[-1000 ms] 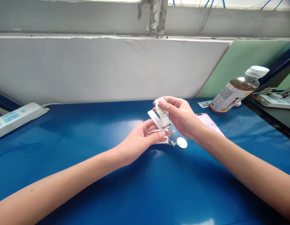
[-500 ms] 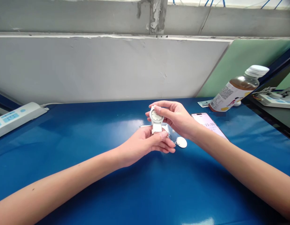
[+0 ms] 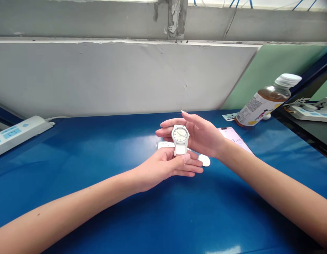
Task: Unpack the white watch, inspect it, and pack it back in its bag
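A white wristwatch point(image 3: 180, 135) with a pale round dial faces me above the table. My left hand point(image 3: 168, 163) pinches its lower strap between thumb and fingers. Behind the watch, my right hand point(image 3: 197, 133) is open, its thumb raised and its fingers stretched to the left; whether they touch the watch's back I cannot tell. Beneath the hands lie a clear packet with a white label point(image 3: 165, 144), partly hidden, and a white round tag point(image 3: 205, 160).
A phone point(image 3: 233, 137) showing digits lies partly behind my right forearm. At the back right stands a drink bottle point(image 3: 266, 100), with a card point(image 3: 229, 116) beside it. A power strip point(image 3: 19, 132) sits at the left on the blue table point(image 3: 100, 218).
My right hand's thumb has lifted off the watch face and its fingers have opened out behind it. The watch has shifted slightly right and down, still in my left hand.
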Available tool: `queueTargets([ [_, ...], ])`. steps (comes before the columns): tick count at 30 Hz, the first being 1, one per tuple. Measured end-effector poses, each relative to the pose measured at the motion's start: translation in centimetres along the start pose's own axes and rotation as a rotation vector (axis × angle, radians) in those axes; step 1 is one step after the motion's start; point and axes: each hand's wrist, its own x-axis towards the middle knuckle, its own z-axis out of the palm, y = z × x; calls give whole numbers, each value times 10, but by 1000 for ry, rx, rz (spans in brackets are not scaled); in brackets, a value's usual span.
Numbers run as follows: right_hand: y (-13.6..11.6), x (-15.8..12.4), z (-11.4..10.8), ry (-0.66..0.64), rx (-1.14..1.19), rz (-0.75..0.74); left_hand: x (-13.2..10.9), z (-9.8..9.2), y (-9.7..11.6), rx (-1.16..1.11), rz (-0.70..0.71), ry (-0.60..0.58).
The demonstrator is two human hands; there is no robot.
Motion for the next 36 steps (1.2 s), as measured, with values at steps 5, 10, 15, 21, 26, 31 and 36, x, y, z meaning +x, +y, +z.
queueTargets([
  [5,-5,-2,3,-46,36,-8,0,0,-2,2,-39,58],
  [10,-4,-2,3,-53,51,-8,0,0,-4,-10,-59,60],
  [15,-6,-4,6,-15,6,-11,1,-1,-4,-26,-66,66],
  [21,-8,-6,6,-44,-1,-18,2,-2,-1,-36,-75,57],
  [26,-4,-4,1,-58,69,-2,1,-3,-1,-53,-112,41],
  [31,-1,-2,1,-83,72,-19,1,-5,0,-50,-114,38],
  [36,-2,-3,1,-36,-26,-55,3,-7,4,23,-66,80],
])
